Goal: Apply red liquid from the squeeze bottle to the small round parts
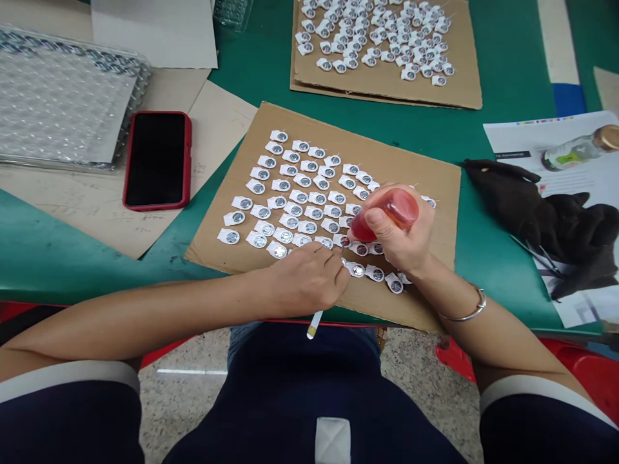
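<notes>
No readable text, brand or number is showing. Faint marks are running over the tan sheet (pixel 220 116), print is lining the white paper (pixel 575 309), and a label (pixel 561 156) is covering part of the bottle (pixel 583 149); all too small or blurred.

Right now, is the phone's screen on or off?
Off, by the look of it: the red-cased phone lies face up with its display all black, nothing lit on it.

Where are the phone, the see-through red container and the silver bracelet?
Phone (pixel 158 161): head view, middle of its dark screen.
Red container (pixel 402 206): head view, the rounded end showing above the fingers.
Silver bracelet (pixel 482 299): head view, outer end of the band.
</notes>
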### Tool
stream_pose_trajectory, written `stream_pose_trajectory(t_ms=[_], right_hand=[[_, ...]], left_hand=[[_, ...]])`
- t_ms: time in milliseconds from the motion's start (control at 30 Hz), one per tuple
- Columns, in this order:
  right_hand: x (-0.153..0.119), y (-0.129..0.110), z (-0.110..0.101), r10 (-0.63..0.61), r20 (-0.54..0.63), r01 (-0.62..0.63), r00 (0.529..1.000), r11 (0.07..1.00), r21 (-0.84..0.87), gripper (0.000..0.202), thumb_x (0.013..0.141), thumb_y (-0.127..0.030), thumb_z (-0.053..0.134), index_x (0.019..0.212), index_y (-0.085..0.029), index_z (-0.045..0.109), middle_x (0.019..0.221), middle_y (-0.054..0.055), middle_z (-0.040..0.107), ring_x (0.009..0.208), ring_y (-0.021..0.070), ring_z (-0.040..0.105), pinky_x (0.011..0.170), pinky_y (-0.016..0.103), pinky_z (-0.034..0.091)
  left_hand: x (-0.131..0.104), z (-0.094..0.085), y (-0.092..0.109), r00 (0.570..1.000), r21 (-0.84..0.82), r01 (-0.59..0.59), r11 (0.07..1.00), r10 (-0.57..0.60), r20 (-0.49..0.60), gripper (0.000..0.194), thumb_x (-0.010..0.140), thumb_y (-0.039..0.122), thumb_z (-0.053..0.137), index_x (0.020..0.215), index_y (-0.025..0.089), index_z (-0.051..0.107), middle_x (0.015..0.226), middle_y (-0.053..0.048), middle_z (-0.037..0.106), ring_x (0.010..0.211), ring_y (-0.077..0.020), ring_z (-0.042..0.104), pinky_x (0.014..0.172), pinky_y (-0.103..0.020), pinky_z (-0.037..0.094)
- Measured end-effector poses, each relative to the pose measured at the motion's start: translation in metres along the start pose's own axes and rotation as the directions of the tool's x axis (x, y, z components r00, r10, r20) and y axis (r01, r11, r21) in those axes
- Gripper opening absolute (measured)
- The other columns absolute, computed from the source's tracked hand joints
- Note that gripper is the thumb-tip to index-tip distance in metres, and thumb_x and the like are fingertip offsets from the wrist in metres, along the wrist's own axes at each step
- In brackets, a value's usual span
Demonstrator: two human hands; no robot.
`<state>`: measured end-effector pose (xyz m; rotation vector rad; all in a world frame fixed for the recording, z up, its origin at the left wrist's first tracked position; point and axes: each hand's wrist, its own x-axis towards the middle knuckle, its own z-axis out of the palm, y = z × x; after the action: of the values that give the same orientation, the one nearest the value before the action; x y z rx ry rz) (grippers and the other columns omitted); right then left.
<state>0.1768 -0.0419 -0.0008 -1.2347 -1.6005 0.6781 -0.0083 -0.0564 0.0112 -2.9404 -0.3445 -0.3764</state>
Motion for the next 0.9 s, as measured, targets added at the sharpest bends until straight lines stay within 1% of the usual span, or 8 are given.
stream_pose_trajectory(t_ms=[133,233,433,633,733,900], right_hand=[[-0.0012,0.0019,-0.0002,0.04,0.012,-0.04,0.999,0.999,0.004,0.022,0.073,-0.041,0.06,0.075,-0.018,0.057,0.072,0.002,0.059,0.065,0.0127,0.055,0.063,0.032,0.046],[-0.0012,0.003,0.0001,0.058,0.013,-0.058,0.998,0.998,0.013,0.023,0.073,-0.041,0.06,0.076,-0.019,0.056,0.074,0.002,0.059,0.067,0.0132,0.057,0.062,0.031,0.047],[0.001,0.0036,0.0005,-0.028,-0.038,0.028,0.999,1.0,-0.006,0.02,0.073,-0.038,0.062,0.076,-0.019,0.058,0.071,0.002,0.059,0.066,0.0127,0.055,0.064,0.033,0.046],[0.0009,0.0043,0.0,-0.033,-0.029,0.032,0.999,0.999,-0.016,0.02,0.074,-0.039,0.061,0.077,-0.02,0.057,0.072,0.002,0.059,0.066,0.0129,0.056,0.065,0.034,0.047],[0.0005,0.0052,-0.0004,-0.028,-0.026,0.027,0.999,0.999,-0.03,0.02,0.074,-0.04,0.06,0.077,-0.02,0.057,0.073,0.001,0.059,0.066,0.0131,0.056,0.064,0.034,0.047],[0.001,0.0066,-0.0014,-0.068,-0.031,0.067,0.997,0.997,-0.028,0.017,0.074,-0.036,0.061,0.078,-0.02,0.056,0.072,0.002,0.058,0.065,0.0128,0.055,0.063,0.034,0.046]], left_hand=[[-0.0002,-0.0009,-0.0002,1.0,0.004,-0.004,1.0,0.004,0.017,0.02,0.084,0.005,0.039,0.08,0.01,0.058,0.085,-0.012,0.067,0.07,-0.0179,0.061,0.059,-0.028,0.045],[-0.0007,-0.0008,-0.0001,1.0,-0.001,-0.006,1.0,0.006,0.016,0.02,0.084,0.005,0.039,0.08,0.01,0.057,0.084,-0.012,0.067,0.07,-0.0181,0.061,0.059,-0.028,0.045],[-0.0013,-0.0006,0.0002,1.0,-0.013,-0.006,1.0,0.006,0.022,0.019,0.084,0.004,0.038,0.082,0.009,0.056,0.078,-0.01,0.066,0.068,-0.017,0.059,0.06,-0.029,0.044],[-0.0024,0.0008,0.0004,0.999,-0.007,-0.001,1.0,0.002,0.039,0.019,0.084,0.005,0.038,0.084,0.009,0.056,0.084,-0.011,0.066,0.07,-0.0171,0.058,0.061,-0.029,0.044],[-0.0022,0.0013,0.0003,1.0,0.006,0.002,1.0,-0.002,0.02,0.018,0.084,0.007,0.039,0.083,0.01,0.057,0.087,-0.011,0.066,0.071,-0.0172,0.059,0.061,-0.028,0.044],[-0.0021,0.0036,0.0005,1.0,0.021,0.006,1.0,-0.006,-0.018,0.017,0.083,0.007,0.042,0.079,0.011,0.057,0.085,-0.01,0.067,0.07,-0.0168,0.059,0.061,-0.028,0.044]])
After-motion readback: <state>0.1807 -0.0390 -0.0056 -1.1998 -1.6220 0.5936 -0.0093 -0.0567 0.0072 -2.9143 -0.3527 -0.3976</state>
